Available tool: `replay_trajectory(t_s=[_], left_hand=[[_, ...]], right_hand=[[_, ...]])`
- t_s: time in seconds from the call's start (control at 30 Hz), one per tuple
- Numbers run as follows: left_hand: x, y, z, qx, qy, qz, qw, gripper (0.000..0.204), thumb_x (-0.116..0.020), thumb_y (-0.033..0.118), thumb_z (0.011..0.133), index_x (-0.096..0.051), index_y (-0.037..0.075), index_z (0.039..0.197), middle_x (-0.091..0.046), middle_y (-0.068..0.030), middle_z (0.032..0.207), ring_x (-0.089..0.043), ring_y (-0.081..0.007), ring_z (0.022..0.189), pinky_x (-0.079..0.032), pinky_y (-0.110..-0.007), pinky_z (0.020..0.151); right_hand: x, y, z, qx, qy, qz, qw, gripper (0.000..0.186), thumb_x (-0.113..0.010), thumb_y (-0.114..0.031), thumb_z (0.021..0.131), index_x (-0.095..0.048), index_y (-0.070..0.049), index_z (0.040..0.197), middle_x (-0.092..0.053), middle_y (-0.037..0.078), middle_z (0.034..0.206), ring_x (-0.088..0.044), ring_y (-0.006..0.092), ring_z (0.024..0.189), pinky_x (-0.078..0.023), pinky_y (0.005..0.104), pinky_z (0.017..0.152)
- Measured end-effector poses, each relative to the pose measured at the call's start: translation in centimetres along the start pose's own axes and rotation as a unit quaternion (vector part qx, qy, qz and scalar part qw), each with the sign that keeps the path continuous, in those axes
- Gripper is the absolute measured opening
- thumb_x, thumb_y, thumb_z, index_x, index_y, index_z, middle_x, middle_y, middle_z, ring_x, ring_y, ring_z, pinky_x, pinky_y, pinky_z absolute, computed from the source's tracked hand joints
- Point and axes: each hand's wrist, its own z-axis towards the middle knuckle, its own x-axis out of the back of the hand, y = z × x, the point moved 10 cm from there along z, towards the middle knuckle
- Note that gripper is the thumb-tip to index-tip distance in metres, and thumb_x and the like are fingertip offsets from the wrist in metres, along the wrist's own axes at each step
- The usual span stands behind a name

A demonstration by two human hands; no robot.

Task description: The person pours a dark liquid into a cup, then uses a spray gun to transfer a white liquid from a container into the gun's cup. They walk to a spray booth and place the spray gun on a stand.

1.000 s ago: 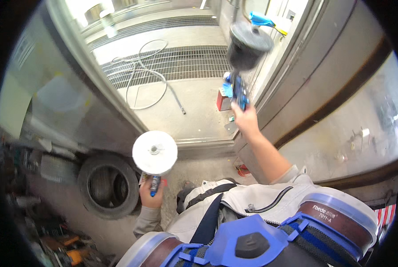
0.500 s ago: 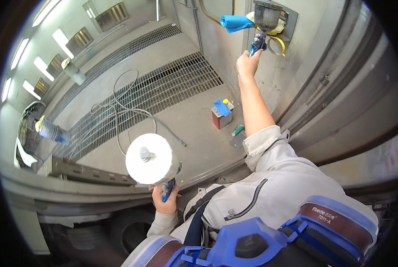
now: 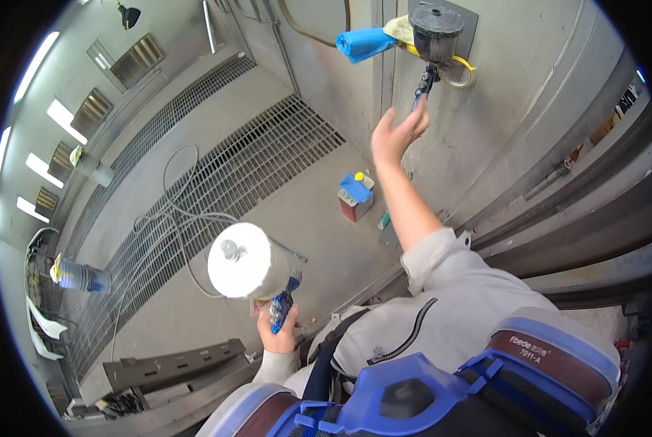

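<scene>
My left hand [image 3: 276, 335] is closed round the blue handle of a spray gun [image 3: 282, 306] topped by a large white paint cup [image 3: 247, 261] with a round lid knob. Up at the wall, my right hand [image 3: 397, 137] has its thumb and fingers apart, just below the handle of a second spray gun [image 3: 426, 79]. That gun carries a dark grey, paint-stained cup [image 3: 435, 36] and rests upright against the wall. Around it are a roll of blue plastic [image 3: 366, 45], a yellow tape ring [image 3: 458, 74] and a pale cloth [image 3: 399, 30].
A red-and-grey can [image 3: 355, 204] with a blue cloth stands on the floor near the wall. A hose [image 3: 184, 211] loops over the floor grating [image 3: 253, 153]. Buckets [image 3: 82, 277] and a car bumper [image 3: 45, 320] sit at the left. A mask [image 3: 391, 397] fills the lower edge.
My right hand has let go of the dark-cup spray gun and drawn back down, its fingers spreading. My left hand still holds the white-cup gun. The view has shifted a little.
</scene>
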Motion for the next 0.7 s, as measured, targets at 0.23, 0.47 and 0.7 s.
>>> replay_trajectory(t_s=[0.23, 0.47, 0.7], left_hand=[[1.7, -1.6, 2.2, -0.003, 0.036, 0.026, 0.999, 0.026, -0.078, 0.005, 0.093, -0.065, -0.005, 0.114, -0.067, -0.0093, 0.097, -0.067, -0.0155, 0.072, -0.062, -0.032, 0.057], [-0.5, -1.7, 2.4, -0.013, 0.059, -0.004, 0.998, 0.025, -0.079, 0.006, 0.094, -0.065, -0.004, 0.111, -0.067, -0.0073, 0.089, -0.063, -0.0138, 0.062, -0.056, -0.03, 0.054], [-6.7, 4.5, 18.3, -0.06, -0.02, 0.009, 0.998, 0.023, -0.081, 0.006, 0.089, -0.067, 0.001, 0.107, -0.067, -0.0026, 0.081, -0.061, -0.0121, 0.06, -0.049, -0.028, 0.052]], right_hand=[[-22.9, 0.8, 6.1, -0.441, -0.173, 0.597, 0.647, 0.095, -0.066, -0.068, 0.096, -0.03, -0.015, 0.167, -0.039, 0.013, 0.168, -0.036, 0.0348, 0.155, -0.029, 0.0544, 0.127], [-21.6, -8.1, -3.9, -0.428, -0.363, 0.595, 0.576, 0.068, -0.071, -0.039, 0.101, -0.04, 0.001, 0.147, -0.061, 0.022, 0.129, -0.068, 0.0359, 0.11, -0.061, 0.0482, 0.088], [1.5, -2.1, -16.7, -0.335, -0.258, 0.588, 0.689, 0.051, -0.072, -0.024, 0.096, -0.052, -0.002, 0.138, -0.067, 0.012, 0.119, -0.069, 0.0229, 0.104, -0.06, 0.0417, 0.091]])
